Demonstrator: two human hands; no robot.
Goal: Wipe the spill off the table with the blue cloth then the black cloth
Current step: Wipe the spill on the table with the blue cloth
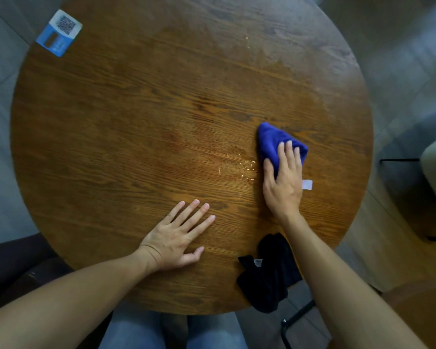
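Nearest to us, at the near edge of the round wooden tabletop [111,122], the black cloth [267,280] lies crumpled, part of it hanging past the rim, with a small white tag showing on its upper fold; our right forearm passes over its right side. To its left our left hand [176,238] lies flat on the wood, palm down, fingers spread wide and holding nothing. Farther out and to the right, our right hand [282,180] presses palm down on the blue cloth [272,142], its fingers laid nearly straight over the bunched fabric and its thumb along the cloth's left edge, so it bears on the cloth rather than closing round it. A white tag [307,184] sticks out from under the hand on the right. Just left of that hand, touching or almost touching the cloth's near corner, we see the spill [239,168]: a thin, clear film with bright glints at its edges, lying near the middle of the tabletop. Beyond it the wood shows dull, streaky patches. At the far left rim, well apart from everything else, a blue and white card [59,32] with a printed code square rests partly over the edge.
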